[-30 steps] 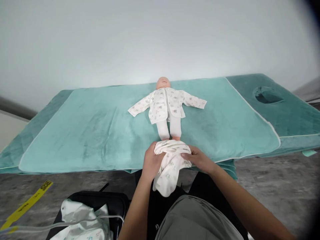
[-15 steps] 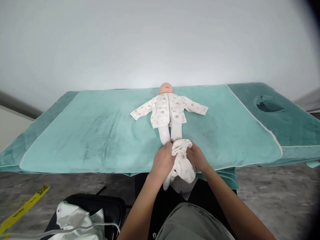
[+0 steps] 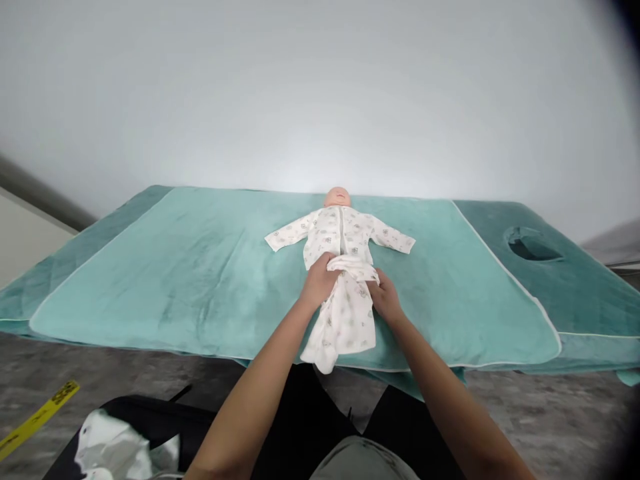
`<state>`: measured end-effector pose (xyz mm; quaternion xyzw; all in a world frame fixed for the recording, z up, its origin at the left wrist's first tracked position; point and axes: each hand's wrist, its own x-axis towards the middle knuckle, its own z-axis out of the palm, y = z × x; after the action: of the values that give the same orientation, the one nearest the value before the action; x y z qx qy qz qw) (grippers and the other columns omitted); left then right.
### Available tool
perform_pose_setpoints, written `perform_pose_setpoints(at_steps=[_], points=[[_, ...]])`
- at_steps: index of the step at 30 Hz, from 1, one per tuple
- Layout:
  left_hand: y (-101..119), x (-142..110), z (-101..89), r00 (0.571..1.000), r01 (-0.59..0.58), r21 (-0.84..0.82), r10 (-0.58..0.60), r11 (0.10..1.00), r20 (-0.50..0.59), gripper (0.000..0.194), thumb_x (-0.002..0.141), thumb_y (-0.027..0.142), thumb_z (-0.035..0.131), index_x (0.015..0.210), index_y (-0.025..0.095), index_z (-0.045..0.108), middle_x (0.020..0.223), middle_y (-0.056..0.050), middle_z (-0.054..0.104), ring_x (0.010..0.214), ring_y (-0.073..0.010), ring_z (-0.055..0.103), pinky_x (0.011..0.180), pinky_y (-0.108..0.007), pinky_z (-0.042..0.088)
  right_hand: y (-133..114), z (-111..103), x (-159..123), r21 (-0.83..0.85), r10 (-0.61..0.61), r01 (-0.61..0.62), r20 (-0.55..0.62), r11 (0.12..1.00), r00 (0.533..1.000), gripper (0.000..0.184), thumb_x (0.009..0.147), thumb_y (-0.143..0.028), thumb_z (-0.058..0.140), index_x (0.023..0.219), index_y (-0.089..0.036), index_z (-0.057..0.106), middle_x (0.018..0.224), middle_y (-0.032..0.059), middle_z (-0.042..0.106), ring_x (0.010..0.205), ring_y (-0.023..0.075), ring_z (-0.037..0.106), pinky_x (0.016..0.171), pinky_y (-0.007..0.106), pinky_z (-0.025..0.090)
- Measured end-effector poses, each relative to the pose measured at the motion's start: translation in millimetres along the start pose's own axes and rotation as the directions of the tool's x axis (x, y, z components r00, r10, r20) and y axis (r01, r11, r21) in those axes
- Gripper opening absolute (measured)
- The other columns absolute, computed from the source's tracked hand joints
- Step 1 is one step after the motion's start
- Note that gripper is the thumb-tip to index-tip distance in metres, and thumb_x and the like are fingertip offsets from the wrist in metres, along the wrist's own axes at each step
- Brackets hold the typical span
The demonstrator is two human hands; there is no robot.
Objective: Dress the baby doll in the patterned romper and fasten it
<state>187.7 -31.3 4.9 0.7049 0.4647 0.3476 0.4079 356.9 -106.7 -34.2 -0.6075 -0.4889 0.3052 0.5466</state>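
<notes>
A baby doll (image 3: 338, 197) lies on its back on the bed, arms spread, in a white printed jacket (image 3: 325, 235). Matching printed baby pants (image 3: 350, 313) are drawn up over its legs, with the waistband at the jacket's lower hem. Closed on the left side of the waistband is my left hand (image 3: 320, 283). My right hand (image 3: 386, 297) grips the band's right side, its fingers partly hidden by the cloth. One pant leg ends in a footed tip near the bed's front edge. The doll's legs are covered.
A light green sheet (image 3: 150, 287) covers the bed, which has a face hole (image 3: 533, 247) at the right. Behind it rises a pale wall (image 3: 320, 93). A black chair (image 3: 145, 407) with white cloth (image 3: 113, 447) stands at the lower left, near yellow floor tape (image 3: 40, 419).
Both hands have moved up toward the doll's waist, pulling the pants from its lower legs up to the jacket hem. The white legs no longer show. The view has shifted slightly.
</notes>
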Motion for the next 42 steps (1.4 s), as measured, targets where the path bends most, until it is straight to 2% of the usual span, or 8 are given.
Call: perform_pose_setpoints(at_steps=[3, 6, 12, 21, 27, 32, 37, 42], points=[[3, 16, 4.5, 0.999, 0.028, 0.022, -0.027, 0.999, -0.038, 0.012, 0.082, 0.025, 0.061, 0.093, 0.021, 0.064, 0.094, -0.003, 0.069, 0.094, -0.0221, 0.061, 0.084, -0.032, 0.045, 9, 6, 27, -0.008, -0.019, 0.019, -0.049, 1.000, 0.999, 0.026, 0.087, -0.046, 0.050, 0.079, -0.023, 0.053, 0.080, 0.0003, 0.058, 0.078, 0.0187, 0.050, 0.076, 0.032, 0.043], [8, 13, -0.3, 0.993, 0.088, -0.001, -0.088, 0.996, 0.077, 0.016, 0.079, 0.032, 0.068, 0.089, 0.020, 0.066, 0.090, -0.004, 0.069, 0.089, -0.0229, 0.061, 0.079, -0.032, 0.044, 24, 9, 45, -0.014, 0.001, -0.002, -0.065, 1.000, 0.998, 0.026, 0.088, -0.046, 0.047, 0.077, -0.022, 0.049, 0.078, -0.0011, 0.055, 0.077, 0.0169, 0.046, 0.073, 0.030, 0.040], [-2, -4, -24.7, 0.901, 0.333, -0.557, -0.081, 0.761, 0.427, 0.029, 0.074, 0.037, 0.077, 0.092, 0.016, 0.070, 0.076, -0.003, 0.069, 0.074, -0.0176, 0.063, 0.071, -0.027, 0.046, 48, 8, 70, -0.068, 0.034, -0.041, -0.108, 0.997, 0.994, 0.011, 0.078, -0.031, 0.053, 0.077, -0.024, 0.045, 0.073, -0.0041, 0.049, 0.076, 0.0160, 0.040, 0.067, 0.028, 0.033], [-44, 22, -33.9, 0.949, 0.310, -0.860, -0.190, 0.406, 0.252, 0.028, 0.076, 0.030, 0.070, 0.099, 0.013, 0.073, 0.094, -0.008, 0.076, 0.095, -0.0254, 0.071, 0.089, -0.038, 0.055, 48, 3, 80, -0.031, 0.009, -0.013, -0.105, 0.999, 0.994, 0.016, 0.071, -0.029, 0.058, 0.085, -0.021, 0.057, 0.085, -0.0010, 0.061, 0.083, 0.0180, 0.051, 0.078, 0.032, 0.041], [-60, 15, -17.2, 0.965, 0.239, -0.839, -0.025, 0.489, 0.260, 0.043, 0.069, 0.022, 0.073, 0.110, 0.014, 0.069, 0.105, -0.010, 0.074, 0.092, -0.0226, 0.070, 0.085, -0.035, 0.054, 40, -17, 63, -0.016, -0.049, 0.051, 0.104, 0.999, 0.993, 0.052, 0.067, -0.028, 0.066, 0.118, -0.022, 0.058, 0.119, 0.0059, 0.063, 0.110, 0.0230, 0.058, 0.098, 0.037, 0.045], [-56, 4, 1.9, 0.992, 0.124, -0.784, -0.061, 0.608, 0.110, 0.046, 0.070, 0.027, 0.076, 0.112, 0.020, 0.060, 0.101, -0.004, 0.070, 0.083, -0.0164, 0.065, 0.077, -0.029, 0.051, -8, -19, 38, -0.078, -0.135, 0.167, 0.306, 0.983, 0.942, 0.049, 0.085, -0.039, 0.060, 0.133, -0.029, 0.054, 0.136, 0.0069, 0.058, 0.125, 0.0267, 0.053, 0.105, 0.041, 0.043], [-45, -7, 16.5, 0.993, 0.002, -0.591, -0.070, 0.807, -0.092, 0.037, 0.075, 0.030, 0.073, 0.107, 0.021, 0.057, 0.103, -0.001, 0.065, 0.091, -0.0142, 0.060, 0.082, -0.026, 0.048, -40, 9, 35, -0.434, -0.074, 0.260, 0.399, 0.863, 0.914, 0.044, 0.082, -0.056, 0.069, 0.113, -0.026, 0.065, 0.109, 0.0072, 0.070, 0.107, 0.0310, 0.060, 0.092, 0.042, 0.044], [-45, -34, 11.2, 0.965, -0.039, -0.546, -0.110, 0.837, -0.238, 0.032, 0.082, 0.034, 0.070, 0.108, 0.020, 0.056, 0.102, -0.003, 0.064, 0.093, -0.0146, 0.058, 0.086, -0.027, 0.047, -32, 20, 47, -0.435, -0.023, 0.193, 0.366, 0.880, 0.930, 0.035, 0.079, -0.054, 0.070, 0.095, -0.024, 0.063, 0.088, 0.0023, 0.069, 0.084, 0.0235, 0.061, 0.076, 0.034, 0.044]])
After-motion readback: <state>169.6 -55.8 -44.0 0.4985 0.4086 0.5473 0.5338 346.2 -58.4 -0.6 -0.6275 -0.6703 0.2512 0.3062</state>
